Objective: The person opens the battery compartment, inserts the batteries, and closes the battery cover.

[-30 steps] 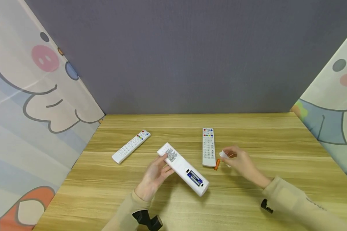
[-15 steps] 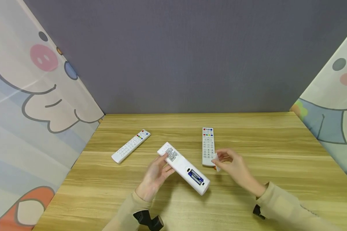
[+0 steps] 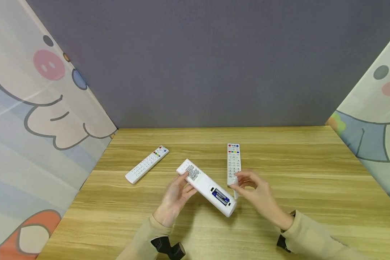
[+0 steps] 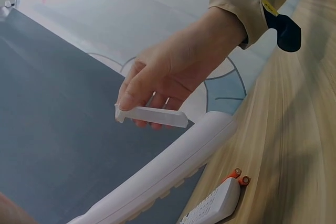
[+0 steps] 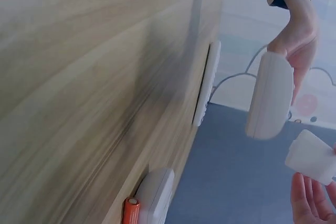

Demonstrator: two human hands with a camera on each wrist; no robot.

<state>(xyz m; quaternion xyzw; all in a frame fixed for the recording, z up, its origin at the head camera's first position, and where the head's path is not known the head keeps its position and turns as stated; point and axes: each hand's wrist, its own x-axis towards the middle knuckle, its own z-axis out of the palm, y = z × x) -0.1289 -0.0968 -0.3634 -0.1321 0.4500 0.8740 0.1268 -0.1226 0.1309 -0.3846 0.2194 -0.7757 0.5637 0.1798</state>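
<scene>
My left hand (image 3: 172, 202) grips a white remote control (image 3: 201, 184) near its far end, back side up and raised over the table. Its battery compartment is uncovered and shows blue batteries (image 3: 221, 196) inside. My right hand (image 3: 256, 193) pinches a small white battery cover (image 4: 157, 115) between thumb and fingers, close to the right of the compartment end. In the right wrist view the cover (image 5: 312, 157) appears apart from the held remote (image 5: 270, 95). Orange batteries (image 4: 243, 180) lie on the table by another remote's lower end; in the head view my right hand hides them.
A second white remote (image 3: 233, 162) lies buttons up beyond my right hand. A third remote (image 3: 147, 165) rests at an angle on the left of the wooden table (image 3: 295, 155). A grey panel (image 3: 214, 65) stands along the table's back edge.
My right hand has moved left with the battery cover, from beside the orange batteries to close by the held remote. The left hand and its remote have barely moved.
</scene>
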